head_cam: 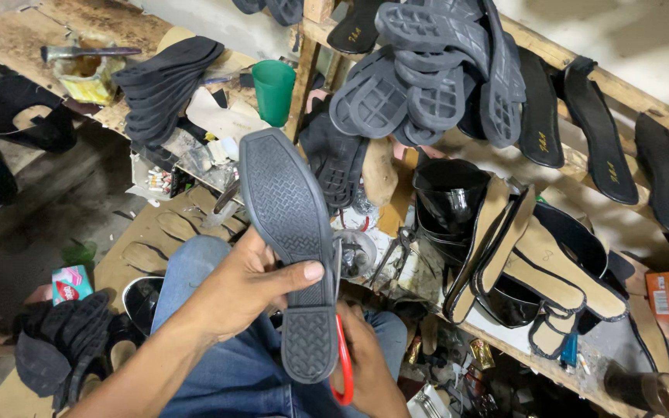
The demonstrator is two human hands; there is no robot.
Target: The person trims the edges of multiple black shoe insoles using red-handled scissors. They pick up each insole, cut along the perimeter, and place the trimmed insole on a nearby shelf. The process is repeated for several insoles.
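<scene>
Head view: left hand (pixel 249 290) grasps a black sole (pixel 288 232); right hand (pixel 369 364), half hidden behind it, clenches a red-handled tool (pixel 344 364), blade unseen.

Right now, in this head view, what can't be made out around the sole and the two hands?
- Right hand: mostly behind the sole; its grip can't be seen.
- Red-handled tool: only a curved red handle shows; the working end is hidden by the sole.
- Sole's upper face: turned away, only the tread shows.
- Left hand: fingers behind the sole, only the thumb shows in front.
- Glass: cut by the bottom edge.
</scene>
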